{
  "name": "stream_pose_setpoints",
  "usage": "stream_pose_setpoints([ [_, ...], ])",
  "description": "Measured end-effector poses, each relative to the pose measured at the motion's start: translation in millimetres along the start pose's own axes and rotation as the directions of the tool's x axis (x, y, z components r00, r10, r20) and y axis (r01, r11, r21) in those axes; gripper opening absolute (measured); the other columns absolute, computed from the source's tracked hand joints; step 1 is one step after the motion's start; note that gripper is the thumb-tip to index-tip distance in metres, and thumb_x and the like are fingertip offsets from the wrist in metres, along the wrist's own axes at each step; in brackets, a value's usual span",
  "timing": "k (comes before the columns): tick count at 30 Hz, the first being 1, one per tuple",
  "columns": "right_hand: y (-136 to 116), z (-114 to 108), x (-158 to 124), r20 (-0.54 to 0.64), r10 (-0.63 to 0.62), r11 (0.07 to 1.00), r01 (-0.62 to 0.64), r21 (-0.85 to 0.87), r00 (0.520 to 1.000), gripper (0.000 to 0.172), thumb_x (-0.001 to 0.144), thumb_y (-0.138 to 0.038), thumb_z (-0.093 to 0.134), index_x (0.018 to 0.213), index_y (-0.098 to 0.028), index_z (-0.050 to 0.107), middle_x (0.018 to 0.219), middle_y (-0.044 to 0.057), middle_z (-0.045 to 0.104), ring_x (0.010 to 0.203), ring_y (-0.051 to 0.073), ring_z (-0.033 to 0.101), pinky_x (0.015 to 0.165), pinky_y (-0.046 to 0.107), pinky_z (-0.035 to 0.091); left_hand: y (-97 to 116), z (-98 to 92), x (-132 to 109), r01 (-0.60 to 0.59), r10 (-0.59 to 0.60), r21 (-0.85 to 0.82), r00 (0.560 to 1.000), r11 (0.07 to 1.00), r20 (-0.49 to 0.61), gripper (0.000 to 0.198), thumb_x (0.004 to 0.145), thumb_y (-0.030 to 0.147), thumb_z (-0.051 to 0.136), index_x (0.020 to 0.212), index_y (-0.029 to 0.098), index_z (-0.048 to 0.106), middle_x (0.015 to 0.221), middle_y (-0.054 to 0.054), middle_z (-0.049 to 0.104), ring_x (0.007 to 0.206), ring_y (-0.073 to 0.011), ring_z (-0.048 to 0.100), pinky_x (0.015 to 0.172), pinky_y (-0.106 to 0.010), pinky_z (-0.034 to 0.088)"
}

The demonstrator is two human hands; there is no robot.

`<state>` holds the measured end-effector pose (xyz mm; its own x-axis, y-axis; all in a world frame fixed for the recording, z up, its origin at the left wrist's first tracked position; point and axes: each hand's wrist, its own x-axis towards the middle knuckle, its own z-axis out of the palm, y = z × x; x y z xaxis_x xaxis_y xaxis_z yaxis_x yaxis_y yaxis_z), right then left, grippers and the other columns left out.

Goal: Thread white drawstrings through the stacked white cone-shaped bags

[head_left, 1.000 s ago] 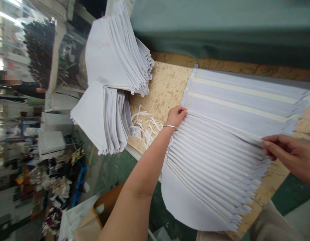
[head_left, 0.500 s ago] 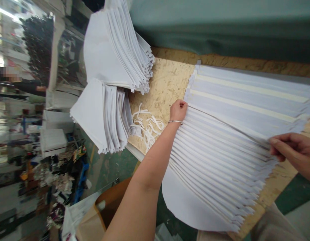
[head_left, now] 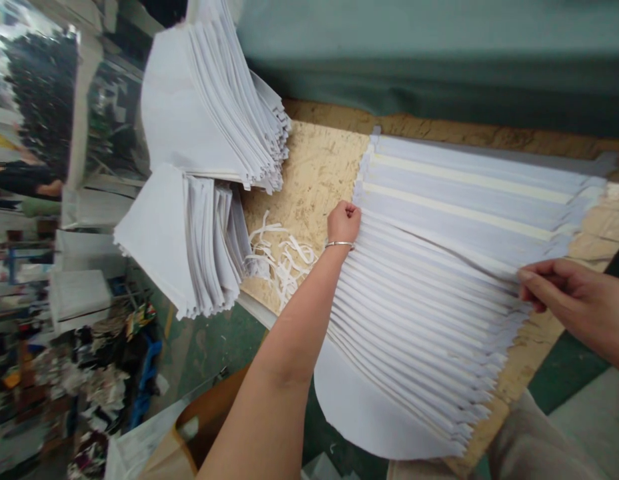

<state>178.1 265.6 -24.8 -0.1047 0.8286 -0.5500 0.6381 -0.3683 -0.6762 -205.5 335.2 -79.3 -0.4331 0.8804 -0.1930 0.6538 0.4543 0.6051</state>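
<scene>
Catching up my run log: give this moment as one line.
left hand: pinching white sheet edge, left end; right hand: pinching same edge, right end; white strips: loose on board

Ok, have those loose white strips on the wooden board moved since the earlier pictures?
No. The loose white strips lie in the same place on the wooden board, beside the lower stack of white sheets; the camera view has shifted.

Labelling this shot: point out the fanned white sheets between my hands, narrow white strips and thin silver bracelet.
Fanned white sheets (head_left: pixel 419 303): head view, middle overlapping edges.
Narrow white strips (head_left: pixel 285 272): head view, tangle's middle.
Thin silver bracelet (head_left: pixel 339 244): head view, band.
</scene>
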Motion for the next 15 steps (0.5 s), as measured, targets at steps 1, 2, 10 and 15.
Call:
stream_pose_setpoints([
  [1,1.9,-0.1,-0.2,-0.011,-0.014,1.0,0.014,-0.001,1.0,0.037,0.08,-0.057,0.057,0.087,-0.02,0.062,0.072,0.005,0.065,0.06,0.016,0.058,0.058,0.028,0.045,0.9,0.2,-0.1,0.002,-0.002,0.014,1.0,1.0,-0.006,0.007,0.078,0.022,0.06,0.073,0.019,0.057,0.065,0.003,0.059,0.066,-0.0129,0.056,0.068,-0.025,0.044],
  [2,2.6,-0.6,-0.6,-0.028,-0.027,1.0,0.027,-0.005,0.999,0.036,0.081,-0.056,0.058,0.087,-0.02,0.062,0.072,0.005,0.064,0.06,0.015,0.057,0.057,0.028,0.044,1.7,0.4,-0.1,0.004,-0.004,0.025,1.0,1.0,-0.014,0.007,0.078,0.022,0.06,0.073,0.019,0.056,0.065,0.003,0.058,0.065,-0.0131,0.056,0.068,-0.025,0.044],
  [10,-6.7,-4.9,1.9,-0.071,-0.04,0.999,0.04,-0.005,0.997,0.038,0.085,-0.056,0.06,0.087,-0.018,0.062,0.068,0.004,0.063,0.056,0.013,0.055,0.053,0.025,0.04,4.3,-0.3,2.4,-0.001,0.004,0.065,0.999,0.998,-0.054,0.012,0.075,0.021,0.063,0.077,0.021,0.051,0.067,0.004,0.055,0.069,-0.0142,0.057,0.072,-0.026,0.045],
  [15,-1.6,2.6,10.1,-0.152,-0.101,0.964,0.059,-0.26,0.983,0.027,0.086,-0.046,0.057,0.081,-0.02,0.062,0.069,0.001,0.064,0.06,0.014,0.057,0.057,0.026,0.039,6.8,-1.9,2.5,0.007,-0.002,0.098,0.999,0.995,-0.053,0.013,0.075,0.021,0.063,0.077,0.021,0.05,0.067,0.004,0.055,0.069,-0.0146,0.057,0.073,-0.027,0.044],
])
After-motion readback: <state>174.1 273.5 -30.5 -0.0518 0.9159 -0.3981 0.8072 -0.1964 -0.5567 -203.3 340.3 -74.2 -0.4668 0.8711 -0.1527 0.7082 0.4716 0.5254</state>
